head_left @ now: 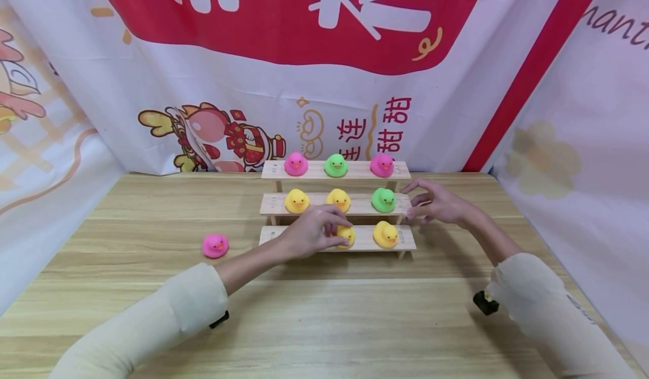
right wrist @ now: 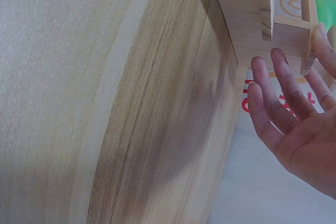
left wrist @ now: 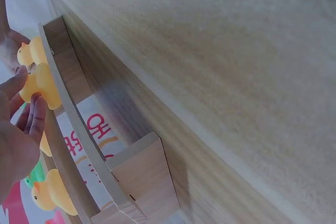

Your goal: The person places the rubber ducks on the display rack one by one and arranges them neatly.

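Observation:
My left hand pinches a yellow rubber duck between thumb and fingers at the middle of the lowest shelf of a three-tier wooden stand. Another yellow duck sits to its right on that shelf. Beside the stand's right end is my right hand, empty, its fingers spread and slightly bent, fingertips close to the shelf ends in the right wrist view. The middle shelf bears two yellow ducks and a green duck. Up top, a green duck sits between two pink ones.
A lone pink duck sits on the wooden table, left of the stand. Behind the stand hangs a printed white and red cloth, with more printed cloth along both sides. A small black object is at the right sleeve cuff.

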The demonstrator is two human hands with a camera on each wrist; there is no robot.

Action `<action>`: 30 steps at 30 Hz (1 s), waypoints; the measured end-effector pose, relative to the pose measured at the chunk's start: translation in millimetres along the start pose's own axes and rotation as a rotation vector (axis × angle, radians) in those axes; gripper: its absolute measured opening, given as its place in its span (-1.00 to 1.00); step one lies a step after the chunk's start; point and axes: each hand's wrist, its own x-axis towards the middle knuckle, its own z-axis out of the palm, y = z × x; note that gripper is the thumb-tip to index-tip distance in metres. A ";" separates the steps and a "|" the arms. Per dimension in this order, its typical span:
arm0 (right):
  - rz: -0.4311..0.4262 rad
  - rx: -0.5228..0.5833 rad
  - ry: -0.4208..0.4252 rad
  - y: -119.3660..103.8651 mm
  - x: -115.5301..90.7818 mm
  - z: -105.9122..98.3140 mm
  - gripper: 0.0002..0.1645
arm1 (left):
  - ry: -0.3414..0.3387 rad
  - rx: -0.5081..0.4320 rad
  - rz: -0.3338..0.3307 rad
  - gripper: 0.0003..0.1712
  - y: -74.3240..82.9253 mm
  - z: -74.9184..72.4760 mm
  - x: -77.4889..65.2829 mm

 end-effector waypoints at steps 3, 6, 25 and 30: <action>0.004 0.000 0.001 0.2 0.1 0.1 -0.41 | -0.009 0.005 -0.005 -0.68 -0.9 0.0 -0.2; 0.013 0.003 0.003 -0.1 0.1 0.7 -0.40 | -0.016 0.012 -0.006 -0.68 -1.6 -0.3 -0.4; -0.001 0.010 0.002 -0.4 0.4 1.6 -0.38 | -0.039 0.029 -0.008 -0.67 1.5 -4.2 -1.0; 0.002 0.008 0.003 -1.0 0.1 1.6 -0.39 | -0.029 0.023 -0.020 -0.59 3.0 -5.9 -2.1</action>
